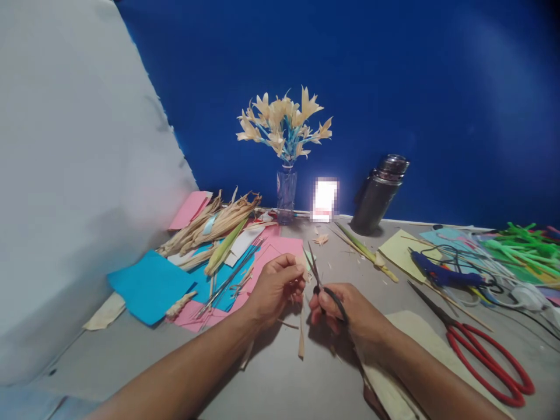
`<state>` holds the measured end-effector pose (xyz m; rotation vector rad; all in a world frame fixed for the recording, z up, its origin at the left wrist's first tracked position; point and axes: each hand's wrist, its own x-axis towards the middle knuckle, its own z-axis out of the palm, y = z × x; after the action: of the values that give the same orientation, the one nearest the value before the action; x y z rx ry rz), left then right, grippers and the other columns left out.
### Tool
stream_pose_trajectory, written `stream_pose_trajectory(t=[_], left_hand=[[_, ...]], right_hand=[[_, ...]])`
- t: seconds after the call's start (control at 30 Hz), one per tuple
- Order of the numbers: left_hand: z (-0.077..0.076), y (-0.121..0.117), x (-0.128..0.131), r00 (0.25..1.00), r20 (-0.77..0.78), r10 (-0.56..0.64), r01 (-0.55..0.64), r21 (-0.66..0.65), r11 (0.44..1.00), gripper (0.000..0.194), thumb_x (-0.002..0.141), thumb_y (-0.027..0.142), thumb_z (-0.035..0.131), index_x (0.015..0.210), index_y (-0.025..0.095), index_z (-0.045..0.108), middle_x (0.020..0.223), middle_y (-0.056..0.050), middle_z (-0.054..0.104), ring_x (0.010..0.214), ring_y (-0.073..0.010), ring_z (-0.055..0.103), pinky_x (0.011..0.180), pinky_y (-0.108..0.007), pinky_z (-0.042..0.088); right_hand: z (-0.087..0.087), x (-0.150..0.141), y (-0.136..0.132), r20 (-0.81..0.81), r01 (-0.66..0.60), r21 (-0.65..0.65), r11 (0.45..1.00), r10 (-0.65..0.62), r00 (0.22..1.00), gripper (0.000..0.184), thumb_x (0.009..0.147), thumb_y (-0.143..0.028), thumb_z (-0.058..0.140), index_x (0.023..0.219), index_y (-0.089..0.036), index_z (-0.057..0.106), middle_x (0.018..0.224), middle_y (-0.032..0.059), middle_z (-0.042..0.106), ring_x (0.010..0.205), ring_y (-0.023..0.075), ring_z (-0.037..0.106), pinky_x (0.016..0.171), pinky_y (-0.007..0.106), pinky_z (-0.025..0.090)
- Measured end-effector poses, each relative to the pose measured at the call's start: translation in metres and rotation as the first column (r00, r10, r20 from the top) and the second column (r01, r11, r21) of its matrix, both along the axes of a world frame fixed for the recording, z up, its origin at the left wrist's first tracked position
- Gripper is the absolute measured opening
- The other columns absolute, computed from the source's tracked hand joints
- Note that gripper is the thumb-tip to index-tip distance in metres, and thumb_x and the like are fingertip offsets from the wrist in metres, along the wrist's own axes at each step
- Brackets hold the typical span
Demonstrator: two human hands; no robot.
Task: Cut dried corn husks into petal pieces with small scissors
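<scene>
My left hand (277, 286) is closed in a pinch near the middle, over the table. A small pale piece of dried corn husk (307, 267) shows at its fingertips, partly hidden by them. Just to the right, my right hand (339, 306) grips small scissors (313, 263) with black handles, the slightly parted blades pointing up beside the husk piece. Below the left fingers is a narrow pale husk strip (301, 338); whether it hangs from the hand or lies on the table I cannot tell.
Coloured paper (151, 286) and a dried husk bundle (231, 216) lie left. Behind stand a clear vase (286, 195) of husk flowers (284, 119) and a dark flask (380, 195). Red-handled scissors (485, 361), a blue glue gun (450, 274) and green stems (525, 251) lie right.
</scene>
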<state>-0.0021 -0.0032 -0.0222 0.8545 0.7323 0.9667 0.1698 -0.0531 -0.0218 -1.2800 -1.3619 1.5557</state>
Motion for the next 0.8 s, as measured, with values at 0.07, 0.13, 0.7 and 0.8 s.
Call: stream_pose_trajectory(t=[0.07,0.13,0.7,0.8], left_hand=[[0.000,0.001,-0.001,0.999,-0.033,0.029,-0.029,0.007,1.000,0.025,0.075,0.032,0.074,0.075,0.019,0.053,0.062,0.003,0.057,0.053,-0.0097,0.052,0.049,-0.021,0.046],[0.000,0.001,-0.002,0.997,-0.064,0.047,-0.046,0.013,0.999,0.027,0.073,0.032,0.075,0.074,0.019,0.052,0.062,0.003,0.056,0.053,-0.0099,0.052,0.050,-0.023,0.048],[0.000,0.000,-0.002,0.988,-0.142,-0.053,0.068,0.102,0.992,0.012,0.075,0.020,0.065,0.072,0.017,0.053,0.070,-0.002,0.063,0.055,-0.0089,0.055,0.050,-0.019,0.040],[0.000,0.001,-0.002,0.985,-0.155,-0.074,0.086,0.075,0.993,0.018,0.076,0.026,0.070,0.073,0.017,0.054,0.064,0.000,0.060,0.055,-0.0097,0.054,0.053,-0.021,0.042]], right_hand=[[-0.004,0.002,0.000,-0.013,-0.086,-0.014,0.996,0.086,0.996,0.064,0.074,-0.076,0.062,0.080,-0.013,0.067,0.067,0.0069,0.068,0.046,0.0081,0.041,0.045,0.023,0.027],[-0.007,0.003,0.001,-0.019,-0.135,-0.018,0.991,0.134,0.991,0.065,0.075,-0.077,0.061,0.081,-0.013,0.067,0.067,0.0064,0.068,0.046,0.0079,0.041,0.044,0.022,0.026],[-0.006,0.002,0.001,-0.038,-0.032,-0.103,0.994,0.028,0.999,0.051,0.073,-0.064,0.069,0.060,-0.017,0.053,0.053,-0.0003,0.058,0.038,0.0050,0.031,0.039,0.022,0.015],[-0.003,0.004,0.002,-0.057,0.022,-0.056,0.998,-0.025,0.998,0.051,0.071,-0.065,0.069,0.065,-0.016,0.057,0.056,0.0020,0.061,0.042,0.0066,0.036,0.042,0.022,0.020]])
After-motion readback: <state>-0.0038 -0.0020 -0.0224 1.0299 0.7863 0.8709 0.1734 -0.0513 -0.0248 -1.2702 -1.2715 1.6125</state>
